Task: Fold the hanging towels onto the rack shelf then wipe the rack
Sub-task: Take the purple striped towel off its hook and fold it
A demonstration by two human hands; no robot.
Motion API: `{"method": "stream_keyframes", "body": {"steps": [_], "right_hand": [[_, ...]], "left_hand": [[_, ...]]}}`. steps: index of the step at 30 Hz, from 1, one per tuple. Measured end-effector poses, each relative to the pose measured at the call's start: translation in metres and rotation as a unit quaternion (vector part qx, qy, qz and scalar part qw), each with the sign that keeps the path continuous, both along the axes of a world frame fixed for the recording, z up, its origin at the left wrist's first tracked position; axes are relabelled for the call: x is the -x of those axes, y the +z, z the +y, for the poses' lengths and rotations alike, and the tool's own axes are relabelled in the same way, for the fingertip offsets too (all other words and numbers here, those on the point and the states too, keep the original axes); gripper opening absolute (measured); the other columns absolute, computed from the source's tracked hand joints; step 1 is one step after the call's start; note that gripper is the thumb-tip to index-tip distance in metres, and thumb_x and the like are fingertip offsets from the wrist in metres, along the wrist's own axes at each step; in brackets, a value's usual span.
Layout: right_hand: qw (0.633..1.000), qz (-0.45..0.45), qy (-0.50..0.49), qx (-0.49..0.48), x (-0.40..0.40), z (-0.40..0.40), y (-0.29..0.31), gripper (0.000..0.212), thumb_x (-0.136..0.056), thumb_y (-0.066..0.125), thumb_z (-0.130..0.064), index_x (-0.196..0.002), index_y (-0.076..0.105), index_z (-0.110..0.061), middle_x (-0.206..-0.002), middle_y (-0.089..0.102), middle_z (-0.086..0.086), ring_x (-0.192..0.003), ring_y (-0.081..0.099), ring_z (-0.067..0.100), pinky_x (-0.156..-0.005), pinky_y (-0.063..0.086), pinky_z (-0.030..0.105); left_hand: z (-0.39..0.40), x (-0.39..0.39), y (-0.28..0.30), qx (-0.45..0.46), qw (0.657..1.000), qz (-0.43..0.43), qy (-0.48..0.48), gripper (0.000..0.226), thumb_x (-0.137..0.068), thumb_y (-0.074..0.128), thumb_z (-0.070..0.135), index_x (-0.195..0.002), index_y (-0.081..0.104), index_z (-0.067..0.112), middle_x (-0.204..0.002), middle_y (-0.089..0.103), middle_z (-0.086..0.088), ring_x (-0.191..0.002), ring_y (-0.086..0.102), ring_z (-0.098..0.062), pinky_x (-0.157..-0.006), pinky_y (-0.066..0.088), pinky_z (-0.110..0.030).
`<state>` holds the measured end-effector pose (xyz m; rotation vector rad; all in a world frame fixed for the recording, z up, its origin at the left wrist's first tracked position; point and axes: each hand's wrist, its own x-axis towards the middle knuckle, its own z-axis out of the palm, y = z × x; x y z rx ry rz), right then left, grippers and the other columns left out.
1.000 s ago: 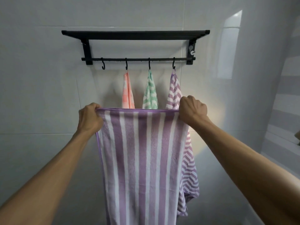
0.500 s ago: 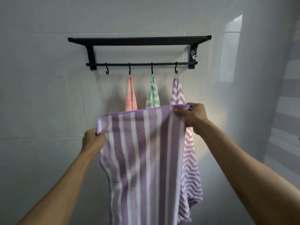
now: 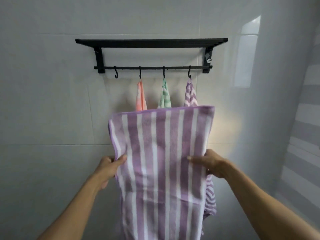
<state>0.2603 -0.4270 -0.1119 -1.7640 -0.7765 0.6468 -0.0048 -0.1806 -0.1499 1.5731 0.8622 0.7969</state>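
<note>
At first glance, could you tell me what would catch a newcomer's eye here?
A purple-and-white striped towel fills the centre, gripped at its sides by the left hand and right hand. Above, a black wall rack holds three smaller towels on hooks.

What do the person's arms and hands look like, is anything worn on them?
Both forearms are bare, with no sleeve in view. The left hand and right hand wear no gloves, and no watch, ring or wristband shows. The picture is slightly blurred, so small details cannot be told.
</note>
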Motion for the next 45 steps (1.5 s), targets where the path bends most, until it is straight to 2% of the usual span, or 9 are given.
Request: {"method": "stream_keyframes", "body": {"steps": [4, 10, 15, 21, 24, 29, 34, 38, 45], "right_hand": [[0.999, 0.031, 0.007, 0.043, 0.006, -0.016, -0.042, 0.032, -0.083, 0.082, -0.027, -0.094, 0.071, 0.002, -0.082, 0.074, 0.014, -0.063, 0.07, 0.023, -0.058, 0.058, 0.035], [0.972, 0.168, 0.024, -0.161, -0.01, 0.003, 0.048, 0.077, -0.07, 0.079, -0.059, -0.122, 0.069, -0.002, -0.111, 0.075, 0.016, -0.094, 0.074, 0.031, -0.081, 0.06, 0.042], [0.984, 0.137, 0.113, 0.034, 0.007, -0.041, -0.033, 0.112, -0.028, 0.102, -0.048, -0.125, 0.065, -0.004, -0.115, 0.074, 0.016, -0.102, 0.072, 0.034, -0.09, 0.058, 0.052], [0.966, 0.207, 0.08, -0.131, -0.009, -0.022, 0.0, 0.064, -0.07, 0.079, -0.051, -0.113, 0.073, -0.004, -0.115, 0.074, 0.015, -0.091, 0.075, 0.025, -0.076, 0.062, 0.036], [0.974, 0.17, 0.135, -0.066, -0.004, -0.031, -0.011, 0.078, -0.056, 0.096, -0.04, -0.121, 0.07, -0.003, -0.116, 0.074, 0.017, -0.099, 0.074, 0.032, -0.081, 0.061, 0.041], [0.978, 0.151, 0.104, -0.098, -0.014, -0.031, -0.012, 0.098, -0.039, 0.102, -0.044, -0.117, 0.07, 0.005, -0.116, 0.071, 0.025, -0.095, 0.073, 0.034, -0.083, 0.06, 0.044], [0.98, 0.146, 0.128, -0.04, -0.015, -0.042, 0.0, 0.049, -0.073, 0.081, -0.024, -0.115, 0.068, -0.003, -0.108, 0.076, 0.015, -0.095, 0.075, 0.033, -0.081, 0.06, 0.045], [0.979, 0.143, 0.11, -0.097, -0.027, -0.042, -0.008, 0.071, -0.048, 0.1, -0.038, -0.102, 0.076, 0.0, -0.11, 0.073, 0.021, -0.092, 0.074, 0.033, -0.076, 0.061, 0.039], [0.983, 0.116, 0.133, -0.053, -0.028, -0.047, -0.003, 0.052, -0.055, 0.095, -0.03, -0.095, 0.077, -0.001, -0.106, 0.075, 0.017, -0.085, 0.075, 0.024, -0.069, 0.06, 0.032]], "left_hand": [[0.004, 0.008, -0.026, 0.073, 0.997, -0.002, 0.031, 0.033, -0.077, 0.083, 0.011, -0.103, 0.073, -0.006, -0.095, 0.075, -0.022, -0.081, 0.068, -0.028, -0.076, 0.051, -0.04], [0.008, 0.006, 0.068, 0.114, 0.98, -0.154, -0.046, 0.067, -0.056, 0.092, 0.051, -0.1, 0.076, 0.003, -0.103, 0.076, -0.015, -0.094, 0.073, -0.03, -0.083, 0.059, -0.044], [-0.024, 0.032, -0.025, 0.164, 0.982, -0.066, -0.072, 0.056, -0.072, 0.083, 0.033, -0.109, 0.072, -0.007, -0.11, 0.072, -0.026, -0.077, 0.073, -0.031, -0.072, 0.061, -0.043], [-0.005, 0.022, 0.036, 0.176, 0.952, -0.216, -0.126, 0.055, -0.069, 0.079, 0.051, -0.098, 0.078, 0.005, -0.107, 0.075, -0.017, -0.09, 0.075, -0.028, -0.067, 0.062, -0.036], [-0.024, 0.027, 0.019, 0.087, 0.98, -0.1, -0.149, 0.088, -0.039, 0.1, 0.043, -0.11, 0.071, -0.001, -0.107, 0.075, -0.019, -0.091, 0.075, -0.029, -0.068, 0.062, -0.036], [-0.013, 0.017, 0.012, 0.132, 0.975, -0.166, -0.069, 0.025, -0.086, 0.071, 0.015, -0.104, 0.07, -0.002, -0.111, 0.069, -0.024, -0.069, 0.074, -0.02, -0.067, 0.063, -0.034], [-0.024, 0.019, 0.019, 0.063, 0.981, -0.099, -0.152, 0.085, -0.045, 0.099, 0.039, -0.113, 0.07, -0.004, -0.109, 0.074, -0.02, -0.093, 0.074, -0.031, -0.078, 0.062, -0.042], [-0.025, 0.011, 0.007, 0.137, 0.972, -0.182, -0.058, 0.03, -0.084, 0.075, 0.019, -0.102, 0.069, -0.004, -0.089, 0.077, -0.012, -0.071, 0.074, -0.02, -0.07, 0.063, -0.034], [-0.037, 0.014, -0.008, 0.104, 0.988, -0.076, -0.088, 0.048, -0.071, 0.085, 0.016, -0.11, 0.069, -0.007, -0.104, 0.074, -0.024, -0.078, 0.075, -0.028, -0.071, 0.063, -0.044]]}}
